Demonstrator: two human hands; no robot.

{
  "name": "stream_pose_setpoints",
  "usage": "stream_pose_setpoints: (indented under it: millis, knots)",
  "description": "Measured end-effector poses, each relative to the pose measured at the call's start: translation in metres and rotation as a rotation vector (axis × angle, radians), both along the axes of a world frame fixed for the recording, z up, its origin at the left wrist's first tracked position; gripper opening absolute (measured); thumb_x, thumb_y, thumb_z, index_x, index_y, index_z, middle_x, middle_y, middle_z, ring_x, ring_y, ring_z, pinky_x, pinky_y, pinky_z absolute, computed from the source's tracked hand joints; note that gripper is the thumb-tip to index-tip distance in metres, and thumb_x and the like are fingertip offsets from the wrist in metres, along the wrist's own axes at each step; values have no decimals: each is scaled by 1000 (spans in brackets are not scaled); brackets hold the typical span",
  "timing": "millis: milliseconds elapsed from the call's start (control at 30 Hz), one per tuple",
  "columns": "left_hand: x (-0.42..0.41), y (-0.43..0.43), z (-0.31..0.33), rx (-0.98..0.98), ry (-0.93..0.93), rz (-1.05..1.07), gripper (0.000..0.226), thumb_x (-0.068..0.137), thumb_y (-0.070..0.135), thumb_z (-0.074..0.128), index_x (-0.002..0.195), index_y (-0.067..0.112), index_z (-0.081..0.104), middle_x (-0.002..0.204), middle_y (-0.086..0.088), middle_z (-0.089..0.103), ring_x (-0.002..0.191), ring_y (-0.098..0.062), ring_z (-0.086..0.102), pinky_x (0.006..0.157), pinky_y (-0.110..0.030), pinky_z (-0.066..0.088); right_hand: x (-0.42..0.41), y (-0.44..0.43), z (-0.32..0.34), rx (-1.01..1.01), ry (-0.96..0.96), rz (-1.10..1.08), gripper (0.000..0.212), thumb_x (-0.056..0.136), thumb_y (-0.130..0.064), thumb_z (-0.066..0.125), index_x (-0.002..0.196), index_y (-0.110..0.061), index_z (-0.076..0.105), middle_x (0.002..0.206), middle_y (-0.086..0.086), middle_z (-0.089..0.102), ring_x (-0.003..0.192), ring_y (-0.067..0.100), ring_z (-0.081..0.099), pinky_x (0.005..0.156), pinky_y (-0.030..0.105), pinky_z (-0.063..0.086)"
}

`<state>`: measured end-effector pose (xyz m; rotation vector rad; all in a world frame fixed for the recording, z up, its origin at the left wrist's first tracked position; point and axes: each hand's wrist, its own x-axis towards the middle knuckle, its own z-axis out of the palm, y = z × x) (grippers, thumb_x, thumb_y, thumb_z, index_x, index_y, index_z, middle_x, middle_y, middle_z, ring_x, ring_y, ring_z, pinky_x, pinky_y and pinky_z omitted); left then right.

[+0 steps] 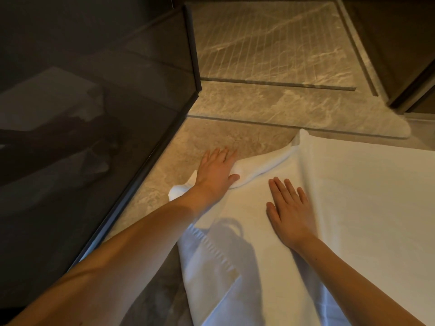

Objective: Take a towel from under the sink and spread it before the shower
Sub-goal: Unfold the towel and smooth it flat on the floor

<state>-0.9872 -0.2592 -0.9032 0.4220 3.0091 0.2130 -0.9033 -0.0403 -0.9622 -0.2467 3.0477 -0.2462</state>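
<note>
A white towel (353, 196) lies mostly flat on the marble floor, in front of the shower's ribbed floor (270, 43). Its left edge is bunched and rolled up. My left hand (216, 172) rests on that rolled edge, fingers spread toward the floor and thumb tucked against the fold. My right hand (289, 208) lies flat, palm down, on the towel's smooth middle with fingers apart. A fold ridge runs up the towel just right of my right hand.
A dark glass shower panel (94, 102) with a black frame stands at the left. A marble threshold strip (282, 107) lies between towel and shower. A dark wall or door frame (412, 67) stands at the upper right.
</note>
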Motion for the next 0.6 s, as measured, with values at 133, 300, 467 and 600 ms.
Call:
stream_pose_setpoints:
  millis: [133,300,467,600]
  knots:
    - [8,2,-12,-122,-86,107,61,100,53,27,151,43,-4,162,-19,-3,148,-37,-5,117,-54,-5,0,0,1,-7,3,1,68,94,-50,1,156,-23,4,163,-6,5,151,16,0,122,39,1]
    - [33,0,-17,-52,-74,354,71,95,63,27,152,38,-8,157,-32,3,146,-45,2,116,-55,-2,-1,0,0,-19,10,2,68,94,-50,2,156,-22,6,163,-5,7,151,17,2,122,40,3]
    - [54,-9,-24,90,-94,354,63,98,58,27,153,39,2,157,-31,0,147,-42,-2,119,-48,-3,0,1,-1,-22,21,2,68,95,-50,5,156,-21,10,163,-4,12,151,18,6,122,42,6]
    - [57,-14,-27,244,-5,331,50,102,41,37,151,33,28,154,-23,25,144,-36,15,119,-42,9,0,0,-1,-17,19,2,68,95,-50,5,156,-21,10,163,-3,12,151,18,6,122,42,7]
